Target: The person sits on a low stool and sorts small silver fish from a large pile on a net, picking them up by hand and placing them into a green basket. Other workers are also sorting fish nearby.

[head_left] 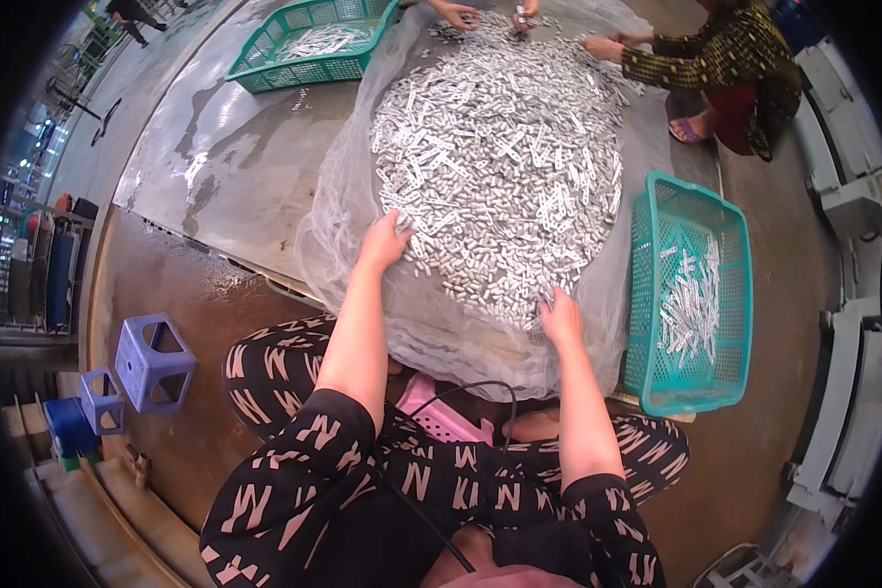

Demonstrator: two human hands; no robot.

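Most of the small silver pieces (500, 157) remain heaped on the mesh sheet (343, 225); the right basket (735, 294) holds only a few. Left hand (384, 240) and right hand (562, 316) rest on the heap's near edge; whether either grasps pieces cannot be told. Open room lies left of the heap.
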